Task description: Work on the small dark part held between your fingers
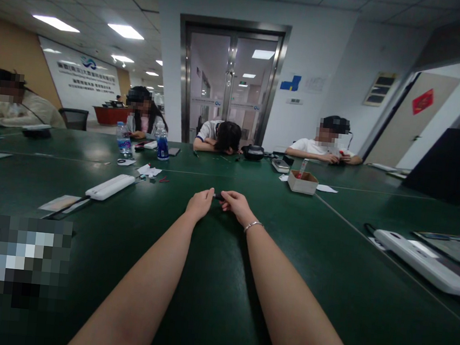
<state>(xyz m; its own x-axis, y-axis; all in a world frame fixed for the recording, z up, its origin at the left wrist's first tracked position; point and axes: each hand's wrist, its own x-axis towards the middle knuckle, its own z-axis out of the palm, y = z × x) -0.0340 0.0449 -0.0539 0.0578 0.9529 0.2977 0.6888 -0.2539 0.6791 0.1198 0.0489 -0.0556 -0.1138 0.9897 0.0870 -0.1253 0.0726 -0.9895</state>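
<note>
From the head camera, both bare forearms stretch out over the dark green table [219, 280]. The left hand [200, 204] and the right hand [235, 203] meet over its middle, fingertips pinched together on a small black object [218, 197] — each hand closed on one end, the piece held just above the table surface. It is too small to say what it is. A thin silver bracelet [253, 226] sits on the right wrist.

Taking the small black object as the landmark: to its left and slightly nearer lies a long white power strip [110, 187]; beyond that, a clear plastic water bottle with a blue label [124, 140]. To its right and farther off stands a small open cardboard box [303, 182]; nearer on the right, a second white power strip [424, 263]. Other people sit along the far edge.

The risk, as I judge it — the grip is fingertip-only on a tiny piece, so a slip or twist could drop it onto the dark table, where it would be hard to spot.
</note>
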